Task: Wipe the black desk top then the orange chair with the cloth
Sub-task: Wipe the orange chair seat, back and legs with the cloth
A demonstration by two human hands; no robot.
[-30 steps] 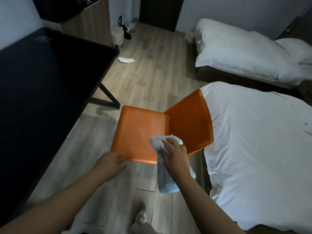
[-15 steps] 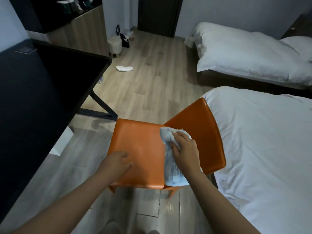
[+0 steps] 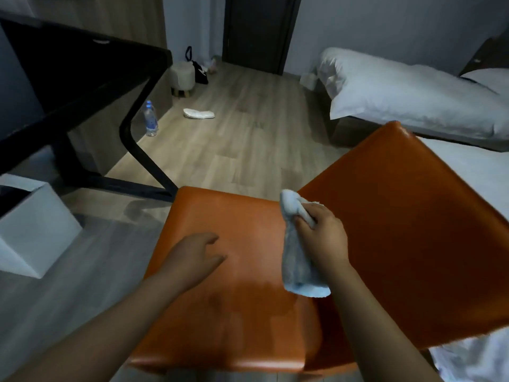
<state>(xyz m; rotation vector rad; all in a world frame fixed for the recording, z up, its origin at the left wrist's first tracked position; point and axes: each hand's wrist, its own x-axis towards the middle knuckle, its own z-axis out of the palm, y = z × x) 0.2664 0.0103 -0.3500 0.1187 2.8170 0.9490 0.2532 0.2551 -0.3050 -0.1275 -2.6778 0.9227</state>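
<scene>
The orange chair [image 3: 234,312] fills the lower middle of the head view, its seat toward me and its backrest rising to the right. My right hand [image 3: 326,241] grips a light blue cloth [image 3: 296,260] bunched at the top, its loose end hanging down over the seat near the backrest. My left hand [image 3: 192,255] lies on the seat's left part with its fingers loosely spread. The black desk [image 3: 68,73] stands at the upper left, its top seen from a low angle.
A white box [image 3: 35,230] sits on the floor under the desk. A water bottle [image 3: 150,118], a white slipper [image 3: 199,113], a small stool [image 3: 181,75] and a black bag [image 3: 200,71] lie further back. Two white beds [image 3: 399,95] flank the right.
My head has dropped lower and closer to the chair, which now looks much larger. My right hand has moved with the cloth along the seat toward the backrest; my left hand slid further onto the seat.
</scene>
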